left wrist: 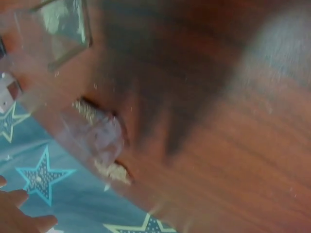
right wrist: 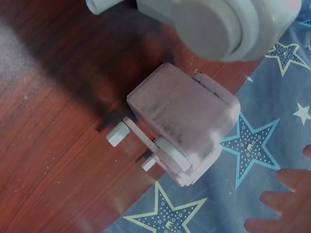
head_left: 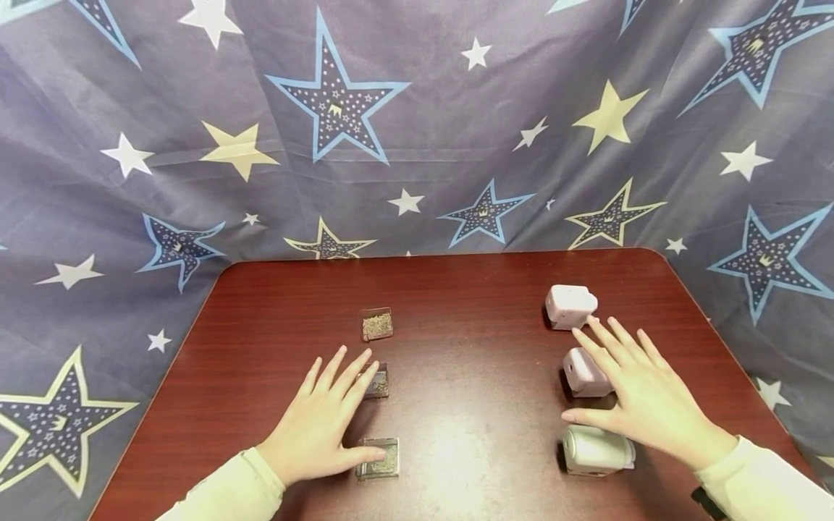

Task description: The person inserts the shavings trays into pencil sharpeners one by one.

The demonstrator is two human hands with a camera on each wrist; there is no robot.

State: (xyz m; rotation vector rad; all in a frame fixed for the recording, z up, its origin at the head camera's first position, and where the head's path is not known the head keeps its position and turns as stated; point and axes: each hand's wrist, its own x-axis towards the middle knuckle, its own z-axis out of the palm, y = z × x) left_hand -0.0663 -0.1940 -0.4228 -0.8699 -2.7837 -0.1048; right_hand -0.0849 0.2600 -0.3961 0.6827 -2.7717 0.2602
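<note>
My left hand (head_left: pixel 316 427), fingers spread, hovers over the left row of small clear trays. The near tray (head_left: pixel 389 463) and far tray (head_left: pixel 377 325) hold shavings; the middle tray (head_left: pixel 380 383) is partly hidden by fingers. My right hand (head_left: pixel 654 394) is also spread, above three crank pencil sharpeners. The far sharpener (head_left: pixel 569 305) is pale pink, the middle one (head_left: pixel 582 373) pink, and the near one (head_left: pixel 591 450) pale green. In the right wrist view, the pink sharpener (right wrist: pixel 182 109) shows its crank handle (right wrist: pixel 138 133). Neither hand holds anything.
All six things stand on a reddish-brown wooden table (head_left: pixel 469 325) with rounded far corners. Behind it hangs a grey-blue curtain (head_left: pixel 417 130) printed with stars. A dark object (head_left: pixel 706 503) shows by the right sleeve.
</note>
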